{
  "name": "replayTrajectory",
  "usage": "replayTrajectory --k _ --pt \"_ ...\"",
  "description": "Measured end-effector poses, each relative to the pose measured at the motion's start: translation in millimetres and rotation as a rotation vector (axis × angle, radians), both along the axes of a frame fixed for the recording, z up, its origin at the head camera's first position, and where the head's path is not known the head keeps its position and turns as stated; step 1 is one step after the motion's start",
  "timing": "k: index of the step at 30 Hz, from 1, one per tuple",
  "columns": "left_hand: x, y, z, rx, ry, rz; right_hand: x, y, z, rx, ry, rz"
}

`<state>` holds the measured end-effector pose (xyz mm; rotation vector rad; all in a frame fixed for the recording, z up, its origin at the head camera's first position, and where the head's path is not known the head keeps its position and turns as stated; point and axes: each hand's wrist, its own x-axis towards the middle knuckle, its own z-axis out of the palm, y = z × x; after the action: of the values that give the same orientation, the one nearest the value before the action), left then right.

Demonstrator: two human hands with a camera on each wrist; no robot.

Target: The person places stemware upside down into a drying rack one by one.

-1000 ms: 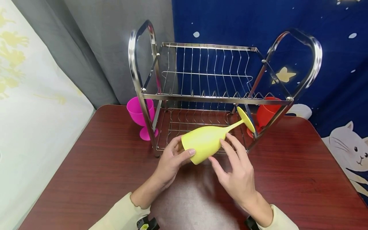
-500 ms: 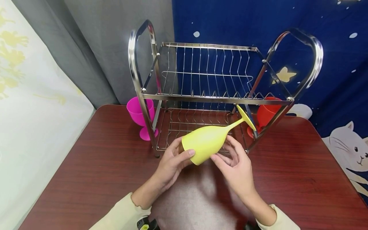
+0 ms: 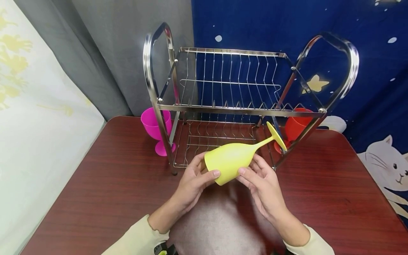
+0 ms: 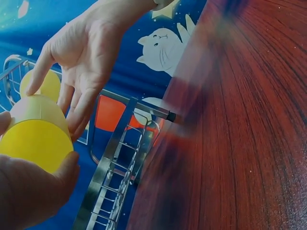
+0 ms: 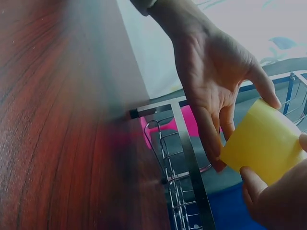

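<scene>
A yellow wine goblet (image 3: 231, 161) is held in the air in front of the rack, tipped on its side with its rim to the left and its foot up to the right. My left hand (image 3: 194, 184) grips the bowl near the rim, thumb in front and fingers behind. My right hand (image 3: 264, 186) holds the bowl nearer the stem, its thumb on the front side and its other fingers partly hidden behind. In the left wrist view the goblet's open mouth (image 4: 36, 143) shows. The right wrist view shows both hands on the bowl (image 5: 264, 141).
A two-tier metal dish rack (image 3: 239, 110) stands on the dark red wooden table (image 3: 127, 198). A magenta goblet (image 3: 151, 122) is upright by its left legs, and a red goblet (image 3: 294, 127) by its right legs. Curtains (image 3: 242, 21) hang behind.
My right hand has gone from loosely spread fingers to holding the bowl, its thumb now on the front. The yellow goblet has shifted slightly right and down with both hands.
</scene>
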<state>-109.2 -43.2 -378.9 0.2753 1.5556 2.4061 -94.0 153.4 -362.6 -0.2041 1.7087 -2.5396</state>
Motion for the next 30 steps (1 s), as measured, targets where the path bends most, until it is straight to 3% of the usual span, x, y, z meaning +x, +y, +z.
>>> replayTrajectory --k 8,17,25,30 --pt "0.1 3.5 -1.7 -0.037 0.040 0.039 -0.3 0.7 -0.6 -0.023 -0.001 0.024" --pt "-0.6 4.5 -2.9 -0.069 0.079 0.033 -2.5 0.7 -0.3 -0.013 0.024 0.017" --pt "-0.7 2.6 -1.8 -0.144 0.081 0.040 -2.1 1.2 0.1 0.032 0.046 -0.044" --pt "-0.8 -0.5 -1.2 -0.223 0.171 0.105 -3.2 1.7 -1.8 0.071 0.098 -0.104"
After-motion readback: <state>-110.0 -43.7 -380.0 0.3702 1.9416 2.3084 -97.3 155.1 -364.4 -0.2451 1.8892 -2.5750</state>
